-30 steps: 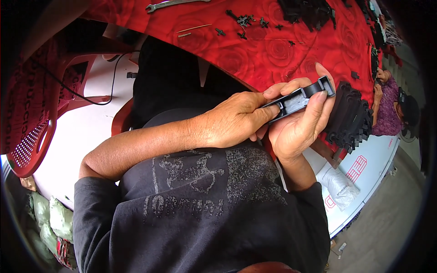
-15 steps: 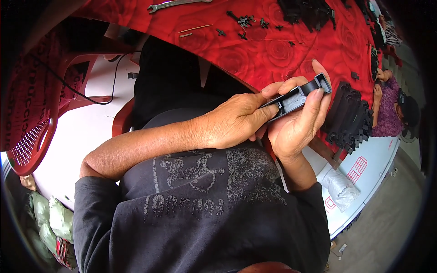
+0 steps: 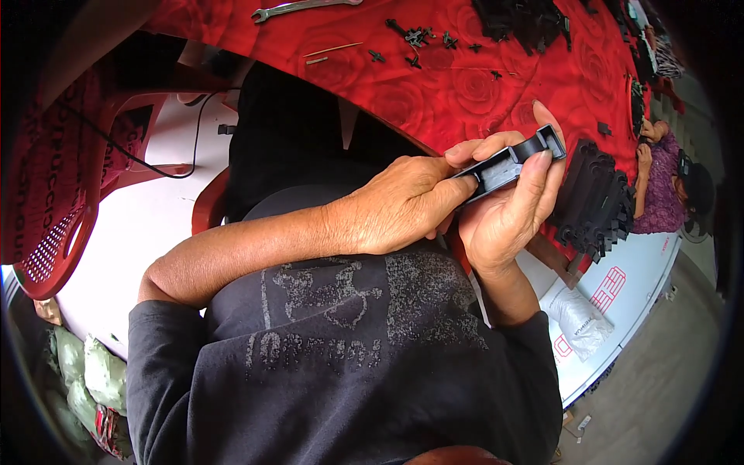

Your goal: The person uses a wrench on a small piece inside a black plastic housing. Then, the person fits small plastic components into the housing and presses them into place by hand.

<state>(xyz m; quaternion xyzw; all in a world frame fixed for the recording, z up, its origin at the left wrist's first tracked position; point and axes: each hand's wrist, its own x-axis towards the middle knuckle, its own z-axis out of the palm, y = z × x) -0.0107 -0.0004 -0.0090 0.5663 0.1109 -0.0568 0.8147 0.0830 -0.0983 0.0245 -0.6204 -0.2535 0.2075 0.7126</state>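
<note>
Left hand (image 3: 403,198): pinching near end of black case (image 3: 502,172), thumb pressed in | right hand (image 3: 504,221): cradling it, thumb at far end | case: between both hands | step: apparently thumb-pressing | next: likely needs steady right-hand support

Near end of black part (image 3: 498,172) hidden under left hand (image 3: 407,203); fingers of right hand (image 3: 504,221) partly hidden behind same part. Wrench (image 3: 298,8) and black pile (image 3: 531,23) cut by upper edge.
</note>
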